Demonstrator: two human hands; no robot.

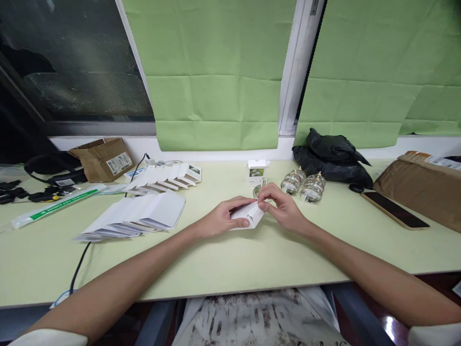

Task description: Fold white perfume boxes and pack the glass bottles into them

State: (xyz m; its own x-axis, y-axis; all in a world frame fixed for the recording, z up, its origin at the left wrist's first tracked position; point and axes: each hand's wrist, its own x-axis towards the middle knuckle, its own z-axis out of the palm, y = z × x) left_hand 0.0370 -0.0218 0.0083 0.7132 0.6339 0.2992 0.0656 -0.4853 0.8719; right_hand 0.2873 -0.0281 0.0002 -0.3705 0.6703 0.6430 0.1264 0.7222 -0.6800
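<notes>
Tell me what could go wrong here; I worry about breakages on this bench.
The two glass bottles lie on their sides just behind the right hand; a nudge might roll them. The left hand also grips the small white carton, whose thin flap could crease. The fanned flat cartons lie over a black cable; a tug could scatter them.

The box [249, 216] sits mid-table [216, 269], flat cartons [137, 218] left of it, bottles [304, 186] behind-right, seemingly a phone [394, 210] farther right.

Matt white card box [248, 216], clear glass bottles [304, 185]
</notes>
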